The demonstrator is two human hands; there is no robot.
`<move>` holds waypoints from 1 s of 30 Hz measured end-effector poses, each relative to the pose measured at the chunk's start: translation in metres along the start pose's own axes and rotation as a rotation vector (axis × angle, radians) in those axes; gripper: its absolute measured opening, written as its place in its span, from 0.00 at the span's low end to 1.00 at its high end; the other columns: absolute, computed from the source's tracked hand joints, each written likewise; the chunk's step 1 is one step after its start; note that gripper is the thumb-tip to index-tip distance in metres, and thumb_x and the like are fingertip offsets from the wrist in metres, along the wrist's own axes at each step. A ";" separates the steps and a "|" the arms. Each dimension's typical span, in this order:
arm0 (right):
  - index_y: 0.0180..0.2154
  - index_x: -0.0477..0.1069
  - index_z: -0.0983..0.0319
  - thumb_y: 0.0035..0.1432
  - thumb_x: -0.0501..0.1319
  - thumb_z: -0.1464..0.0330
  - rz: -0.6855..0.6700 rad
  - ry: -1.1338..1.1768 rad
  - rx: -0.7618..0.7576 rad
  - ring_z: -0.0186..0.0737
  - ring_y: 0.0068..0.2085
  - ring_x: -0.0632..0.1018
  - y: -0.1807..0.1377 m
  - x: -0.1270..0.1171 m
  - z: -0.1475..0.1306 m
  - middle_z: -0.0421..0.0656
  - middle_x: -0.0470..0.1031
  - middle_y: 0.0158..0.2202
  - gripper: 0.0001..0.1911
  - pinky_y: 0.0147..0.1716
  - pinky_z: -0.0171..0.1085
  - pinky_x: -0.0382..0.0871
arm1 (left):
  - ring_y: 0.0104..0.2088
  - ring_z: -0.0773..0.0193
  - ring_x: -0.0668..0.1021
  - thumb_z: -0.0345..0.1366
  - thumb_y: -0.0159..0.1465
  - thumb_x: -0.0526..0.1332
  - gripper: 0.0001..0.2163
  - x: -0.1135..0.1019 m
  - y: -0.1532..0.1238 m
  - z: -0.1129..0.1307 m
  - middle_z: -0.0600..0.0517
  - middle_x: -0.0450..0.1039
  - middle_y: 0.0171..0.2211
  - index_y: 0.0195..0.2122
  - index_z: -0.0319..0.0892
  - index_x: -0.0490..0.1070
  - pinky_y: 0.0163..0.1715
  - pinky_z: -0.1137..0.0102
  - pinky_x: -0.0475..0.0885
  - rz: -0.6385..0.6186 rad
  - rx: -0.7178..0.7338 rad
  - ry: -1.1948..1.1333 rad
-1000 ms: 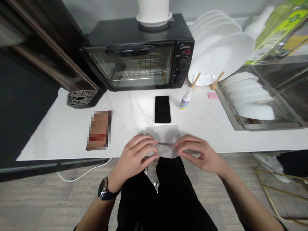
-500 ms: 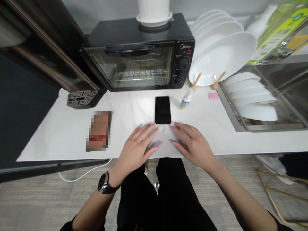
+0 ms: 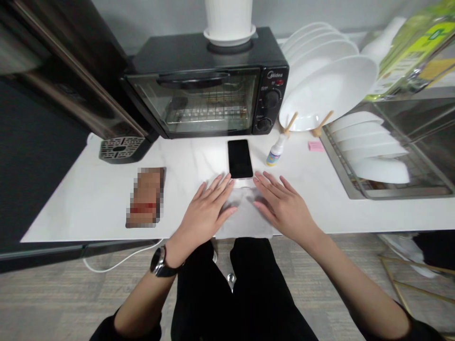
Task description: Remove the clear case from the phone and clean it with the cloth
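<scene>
Presently, both hands lay flat on a grey cloth [image 3: 245,220] spread at the near edge of the white counter [image 3: 88,199]. Left hand [image 3: 206,213] pressed the cloth's left part, fingers [image 3: 220,185] splayed and extended, gripping nothing. Right hand [image 3: 282,208] did the same on the right part, palm down, fingers apart, nothing pinched. A wristwatch [image 3: 159,262] sat on the left wrist.

Cloth position: centred betw. the two hands, its near hem at or just over the counter edge, its far hem just short of a black phone [image 3: 240,158]. Phone lay screen-up, dark, directly beyond the fingertips; left fingertips appeared to be close to its near end, contact not confirmed. A small spray bottle [image 3: 275,152] stood upright just right of the phone, approx. level w/ its far half. A pink pad [image 3: 315,146] lay further right, near the dish rack [image 3: 391,187]. Toaster oven [image 3: 209,90] stood behind, plates [image 3: 327,90] to its right. A blurred-out flat item [image 3: 145,196] lay well left of the cloth.

Risks noted, by judgement:
- Cloth is held by palm pressure only; w/ its hem at the edge, any pull toward the body could drag it off the counter.
- A forward slide of the hands could nudge the phone, and thereby the spray bottle, which looks light and tall enough to tip.
</scene>
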State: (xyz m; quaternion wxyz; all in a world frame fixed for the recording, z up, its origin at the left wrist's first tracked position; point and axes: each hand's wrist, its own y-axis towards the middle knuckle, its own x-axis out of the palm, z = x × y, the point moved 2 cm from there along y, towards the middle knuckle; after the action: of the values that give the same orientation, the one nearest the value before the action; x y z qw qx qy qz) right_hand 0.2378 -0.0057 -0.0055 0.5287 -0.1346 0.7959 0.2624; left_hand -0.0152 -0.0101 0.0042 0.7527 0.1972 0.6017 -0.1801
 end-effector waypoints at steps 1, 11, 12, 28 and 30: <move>0.77 0.56 0.53 0.76 0.56 0.58 -0.010 0.008 -0.017 0.55 0.78 0.66 -0.006 -0.002 -0.001 0.45 0.61 0.77 0.32 0.75 0.67 0.68 | 0.80 0.51 0.60 0.52 0.78 0.52 0.32 -0.001 -0.006 -0.001 0.51 0.52 0.79 0.79 0.49 0.52 0.77 0.38 0.67 -0.007 0.021 -0.007; 0.78 0.51 0.49 0.75 0.58 0.57 -0.100 0.117 -0.006 0.59 0.80 0.60 -0.024 -0.003 0.014 0.43 0.60 0.77 0.36 0.77 0.74 0.59 | 0.80 0.51 0.61 0.55 0.76 0.56 0.34 0.003 -0.016 -0.006 0.50 0.54 0.79 0.79 0.51 0.52 0.79 0.42 0.63 -0.066 0.081 -0.026; 0.78 0.53 0.49 0.75 0.58 0.57 -0.100 0.140 0.002 0.60 0.80 0.60 -0.021 -0.005 0.017 0.42 0.61 0.77 0.35 0.76 0.76 0.58 | 0.80 0.51 0.60 0.56 0.76 0.55 0.34 0.003 -0.012 -0.006 0.50 0.53 0.79 0.79 0.51 0.52 0.79 0.41 0.63 -0.074 0.073 -0.031; 0.68 0.65 0.60 0.62 0.69 0.52 0.272 0.496 0.328 0.56 0.61 0.82 0.077 -0.018 0.085 0.54 0.79 0.64 0.39 0.65 0.60 0.75 | 0.80 0.50 0.61 0.55 0.75 0.57 0.33 0.003 -0.013 -0.011 0.52 0.54 0.79 0.78 0.51 0.56 0.79 0.40 0.64 -0.010 0.138 -0.019; 0.62 0.70 0.61 0.68 0.64 0.52 0.239 0.532 0.315 0.52 0.54 0.84 0.079 -0.017 0.078 0.53 0.83 0.56 0.28 0.60 0.56 0.78 | 0.80 0.49 0.61 0.53 0.75 0.58 0.32 0.003 -0.015 -0.011 0.52 0.54 0.80 0.77 0.52 0.57 0.78 0.40 0.65 0.019 0.142 -0.028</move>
State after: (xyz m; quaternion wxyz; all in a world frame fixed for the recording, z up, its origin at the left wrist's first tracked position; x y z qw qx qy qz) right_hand 0.2659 0.1023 0.0083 0.2822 -0.0206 0.9470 0.1519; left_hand -0.0318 -0.0174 -0.0022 0.7469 0.2534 0.5748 -0.2180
